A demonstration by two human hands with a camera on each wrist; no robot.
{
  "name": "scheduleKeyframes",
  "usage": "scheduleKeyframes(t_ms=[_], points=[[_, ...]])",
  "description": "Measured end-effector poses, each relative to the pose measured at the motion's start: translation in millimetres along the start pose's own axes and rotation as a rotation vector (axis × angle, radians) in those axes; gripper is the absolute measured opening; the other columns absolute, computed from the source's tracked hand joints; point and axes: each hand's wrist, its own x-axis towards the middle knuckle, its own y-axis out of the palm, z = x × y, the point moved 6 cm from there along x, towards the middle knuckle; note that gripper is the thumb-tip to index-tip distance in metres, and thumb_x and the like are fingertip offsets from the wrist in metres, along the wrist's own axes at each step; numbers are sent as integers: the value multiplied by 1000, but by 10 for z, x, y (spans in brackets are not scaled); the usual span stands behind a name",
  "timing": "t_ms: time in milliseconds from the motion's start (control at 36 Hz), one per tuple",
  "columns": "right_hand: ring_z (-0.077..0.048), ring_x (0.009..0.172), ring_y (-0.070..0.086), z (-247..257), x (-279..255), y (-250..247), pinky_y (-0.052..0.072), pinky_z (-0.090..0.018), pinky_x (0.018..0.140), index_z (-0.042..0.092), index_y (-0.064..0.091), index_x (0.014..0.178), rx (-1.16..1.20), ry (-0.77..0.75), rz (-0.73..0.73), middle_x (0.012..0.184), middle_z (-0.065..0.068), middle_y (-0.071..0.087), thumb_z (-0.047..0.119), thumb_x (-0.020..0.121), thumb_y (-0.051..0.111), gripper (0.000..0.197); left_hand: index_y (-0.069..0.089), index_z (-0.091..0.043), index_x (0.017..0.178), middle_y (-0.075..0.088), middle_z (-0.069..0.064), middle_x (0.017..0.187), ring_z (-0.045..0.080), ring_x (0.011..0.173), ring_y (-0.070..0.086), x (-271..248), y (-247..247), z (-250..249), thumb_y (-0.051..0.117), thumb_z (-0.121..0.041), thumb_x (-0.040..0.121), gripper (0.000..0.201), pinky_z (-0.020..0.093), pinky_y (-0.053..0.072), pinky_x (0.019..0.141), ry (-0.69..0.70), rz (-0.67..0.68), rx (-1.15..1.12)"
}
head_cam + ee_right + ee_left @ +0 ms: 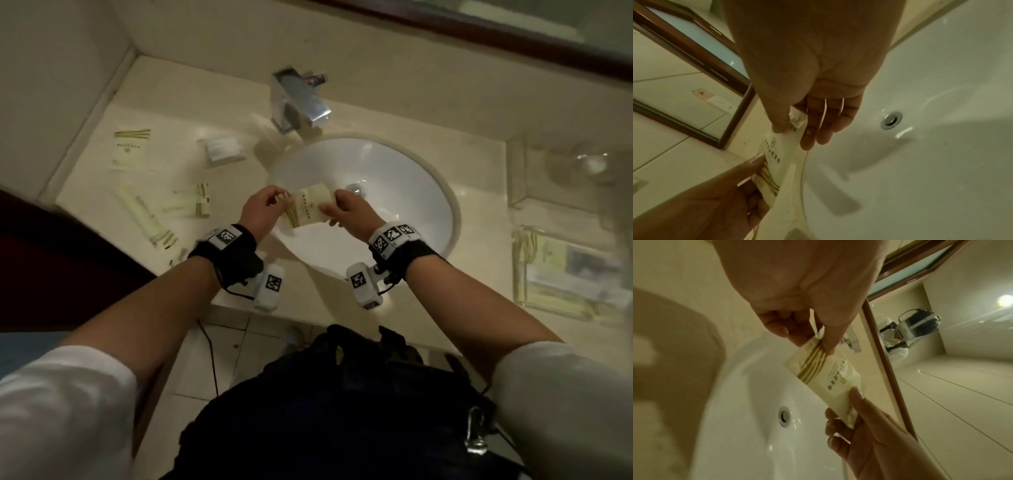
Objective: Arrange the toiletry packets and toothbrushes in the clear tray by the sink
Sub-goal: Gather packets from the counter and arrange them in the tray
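Both hands hold one cream toiletry packet (310,207) with gold stripes above the white sink basin (411,178). My left hand (270,202) pinches its striped end; the left wrist view shows thumb and finger on the packet (830,378). My right hand (337,212) pinches the other end, with the packet (777,155) held between its thumb and fingers. The clear tray (568,270) lies on the counter right of the sink and holds several packets. More packets (128,150) and long toothbrush packets (147,219) lie on the counter left of the sink.
A chrome tap (298,99) stands behind the basin, the drain (354,188) just beyond my hands. A small clear box (222,150) sits left of the tap. Another clear holder with glassware (589,168) stands at the far right. A mirror frame (479,37) runs along the wall.
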Motion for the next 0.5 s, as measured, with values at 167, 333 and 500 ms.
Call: scheduleKeyframes(t_ms=[167, 333, 500], points=[[-13, 66, 57, -449, -450, -545, 44, -22, 64, 7, 63, 95, -13, 38, -127, 77, -2, 61, 28, 98, 47, 27, 57, -21, 77, 62, 8, 89, 21, 83, 57, 9, 732, -373, 59, -23, 91, 14, 34, 45, 72, -21, 134, -100], [-4, 62, 55, -897, -939, -1153, 41, -6, 55, 0, 67, 94, 50, 72, -281, 75, 1, 60, 23, 95, 54, 26, 59, -14, 87, 60, 7, 87, 17, 75, 56, -84, 1513, -756, 60, -18, 91, 5, 26, 46, 63, -2, 221, -65], [-20, 70, 57, -1500, -1460, -1748, 50, -37, 68, -6, 62, 84, 106, 168, -415, 77, -16, 63, 25, 91, 60, 31, 59, -16, 79, 60, 4, 81, 20, 82, 56, -237, 2411, -1103, 59, -17, 90, 11, 32, 48, 71, 21, 317, 15]])
